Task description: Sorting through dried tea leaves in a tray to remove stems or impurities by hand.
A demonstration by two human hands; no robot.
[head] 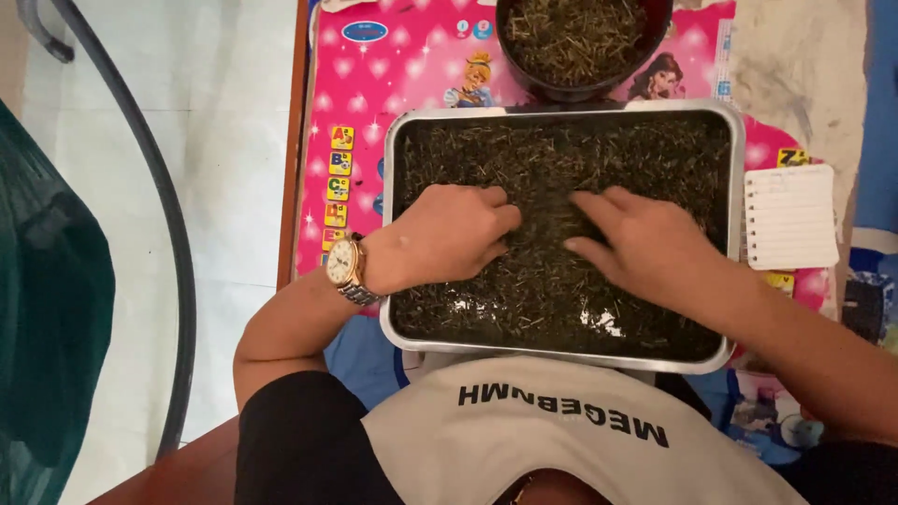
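Both hands down in the tray [739,234], which sits on the desk right before me. Left hand [449,234] half-curled, its grip loosely bunched on dried leaves [561,150]; right hand [645,243] flat, fingers spread, grasping nothing. Best to rake lightly, fingertips only, working toward the thin patches near the front rim. Bowl [580,47] of the same leaves stands just behind.
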